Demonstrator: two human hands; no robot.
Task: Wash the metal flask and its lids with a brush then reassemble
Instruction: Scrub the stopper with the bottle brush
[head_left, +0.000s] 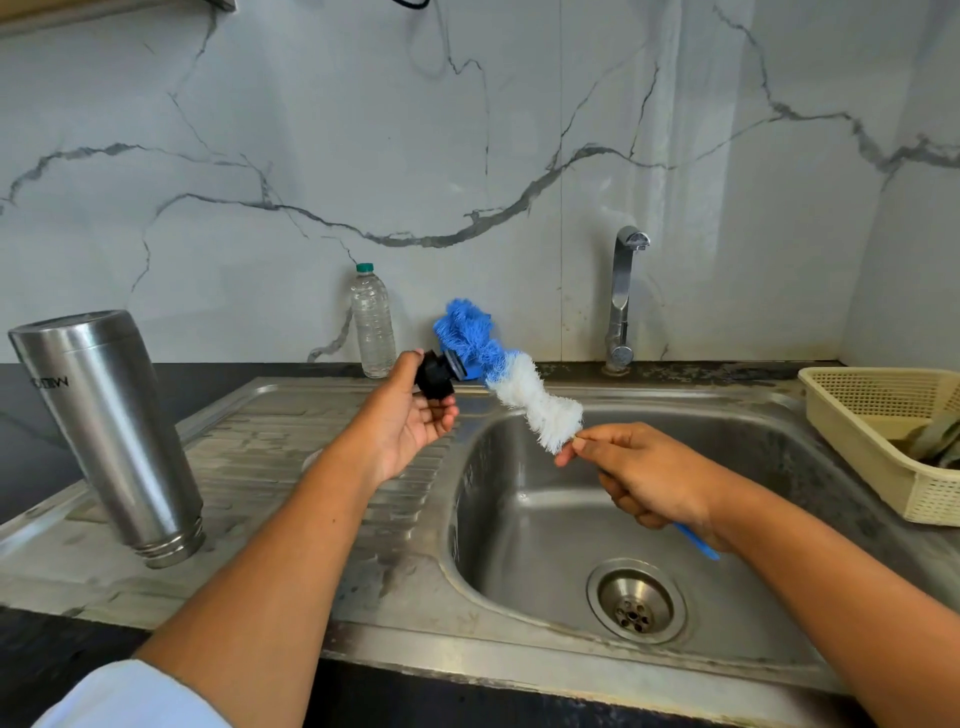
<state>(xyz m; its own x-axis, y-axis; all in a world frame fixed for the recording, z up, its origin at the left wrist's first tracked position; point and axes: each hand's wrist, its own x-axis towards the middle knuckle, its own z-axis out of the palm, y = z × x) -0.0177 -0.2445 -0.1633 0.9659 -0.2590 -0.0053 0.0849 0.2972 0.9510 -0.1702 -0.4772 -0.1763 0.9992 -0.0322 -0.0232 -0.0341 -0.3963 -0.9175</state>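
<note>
While the left hand (410, 415) pinches the black lid (435, 378) with its face turned to the brush (519, 387), the right hand (649, 478) grips the handle so that the bristles reach it. The flask (109, 431) stands mouth-down on the drainboard (291, 452), probably to drain.

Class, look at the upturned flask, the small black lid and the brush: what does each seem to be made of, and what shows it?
Flask: brushed stainless steel, judging by its grey sheen and soft reflections. Black lid: probably matte plastic, dull and dark. Brush: likely synthetic bristles, fluffy blue and white, on a blue plastic-looking handle.
</note>
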